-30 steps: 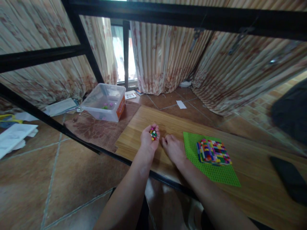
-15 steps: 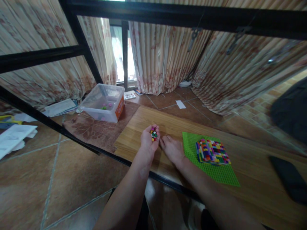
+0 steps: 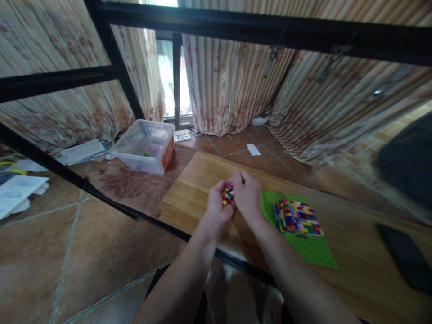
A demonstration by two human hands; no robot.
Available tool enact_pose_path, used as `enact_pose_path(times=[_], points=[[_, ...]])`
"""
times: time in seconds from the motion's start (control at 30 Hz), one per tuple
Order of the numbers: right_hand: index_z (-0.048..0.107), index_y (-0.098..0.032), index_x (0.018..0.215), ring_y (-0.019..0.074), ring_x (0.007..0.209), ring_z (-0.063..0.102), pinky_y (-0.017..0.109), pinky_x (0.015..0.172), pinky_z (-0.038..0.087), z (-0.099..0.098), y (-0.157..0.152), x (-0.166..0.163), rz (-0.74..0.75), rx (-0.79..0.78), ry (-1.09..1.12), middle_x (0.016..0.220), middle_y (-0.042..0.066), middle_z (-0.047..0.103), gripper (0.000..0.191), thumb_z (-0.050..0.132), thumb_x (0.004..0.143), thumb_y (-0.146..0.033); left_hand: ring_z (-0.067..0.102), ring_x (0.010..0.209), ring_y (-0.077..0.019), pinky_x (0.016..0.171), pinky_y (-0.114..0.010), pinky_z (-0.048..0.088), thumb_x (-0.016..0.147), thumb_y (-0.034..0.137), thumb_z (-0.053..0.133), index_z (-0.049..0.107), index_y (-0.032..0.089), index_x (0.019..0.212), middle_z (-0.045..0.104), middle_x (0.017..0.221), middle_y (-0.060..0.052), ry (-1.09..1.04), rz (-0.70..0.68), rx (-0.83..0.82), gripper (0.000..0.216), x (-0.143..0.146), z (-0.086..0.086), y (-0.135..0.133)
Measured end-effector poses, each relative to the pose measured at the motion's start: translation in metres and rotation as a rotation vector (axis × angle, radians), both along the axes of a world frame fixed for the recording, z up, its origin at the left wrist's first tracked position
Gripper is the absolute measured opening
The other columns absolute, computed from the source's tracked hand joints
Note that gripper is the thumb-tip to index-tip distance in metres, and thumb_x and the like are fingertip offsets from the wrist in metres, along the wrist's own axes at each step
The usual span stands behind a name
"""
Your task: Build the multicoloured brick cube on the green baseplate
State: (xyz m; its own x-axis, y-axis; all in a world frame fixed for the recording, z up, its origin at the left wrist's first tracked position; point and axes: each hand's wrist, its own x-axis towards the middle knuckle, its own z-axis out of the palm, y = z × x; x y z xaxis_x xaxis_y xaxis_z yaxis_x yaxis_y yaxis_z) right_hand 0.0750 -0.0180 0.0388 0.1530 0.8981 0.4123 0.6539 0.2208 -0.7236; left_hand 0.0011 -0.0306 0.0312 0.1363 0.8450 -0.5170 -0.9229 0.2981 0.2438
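My left hand (image 3: 216, 208) is cupped, palm up, above the wooden table, and small toy bricks (image 3: 227, 194) of several colours lie in it. My right hand (image 3: 248, 194) is right beside the cupped palm, at the edge of the pile, fingers curled together. What its fingertips hold, if anything, is hidden. Right of my hands lies a green baseplate (image 3: 313, 250), bearing a low, many-coloured structure of stacked bricks (image 3: 299, 218).
The table (image 3: 184, 193) has a black metal edge. A dark phone-like slab (image 3: 403, 252) lies at the right. Beyond the table's left end, a clear plastic box (image 3: 141, 162) with a few pieces stands on a brown mat (image 3: 124, 189). Black frame bars (image 3: 236, 20) cross above.
My right hand has lifted from the tabletop and come up to the bricks in my left palm. My left hand has shifted slightly right, still cupping them.
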Motion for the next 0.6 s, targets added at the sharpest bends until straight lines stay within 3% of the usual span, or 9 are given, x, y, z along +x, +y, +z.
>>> enact_pose_path(times=[0.17,0.33,0.47,0.6], points=[[0.054,-0.020,0.057,0.0109,0.055,0.048,0.025,0.057,0.036,-0.001,-0.005,-0.020,0.075,-0.013,0.342,0.056,-0.004,0.054,0.036,0.061,0.084,-0.043,0.058,0.052,-0.0085,0.058,-0.019,0.049,0.092,0.016,0.046,0.059,0.014,0.064,0.060,0.057,-0.002,-0.045,0.019,0.031,0.031,0.002,0.007,-0.003],[0.056,-0.019,0.059,0.0101,0.056,0.049,0.023,0.056,0.041,-0.001,-0.003,-0.027,0.090,-0.025,0.626,0.057,-0.004,0.055,0.035,0.068,0.077,-0.046,0.061,0.056,-0.0094,0.061,-0.019,0.051,0.093,0.016,0.045,0.061,0.013,0.070,0.062,0.062,-0.003,-0.070,0.051,0.015,0.028,0.000,0.005,-0.001],[0.055,-0.020,0.062,0.0090,0.050,0.047,0.023,0.051,0.039,0.008,-0.003,-0.033,0.100,-0.010,0.718,0.053,-0.005,0.053,0.039,0.062,0.083,-0.053,0.062,0.057,-0.0112,0.064,-0.022,0.054,0.091,0.016,0.046,0.061,0.014,0.069,0.062,0.062,-0.004,-0.104,0.035,0.036,0.027,0.000,0.005,-0.002],[0.059,-0.020,0.076,0.0085,0.043,0.044,0.023,0.048,0.037,0.014,-0.001,-0.037,0.135,-0.048,0.962,0.050,-0.008,0.050,0.042,0.052,0.087,-0.059,0.067,0.067,-0.0142,0.069,-0.024,0.056,0.093,0.018,0.043,0.063,0.013,0.073,0.066,0.071,-0.008,-0.130,-0.001,0.051,0.028,0.001,0.004,-0.003]])
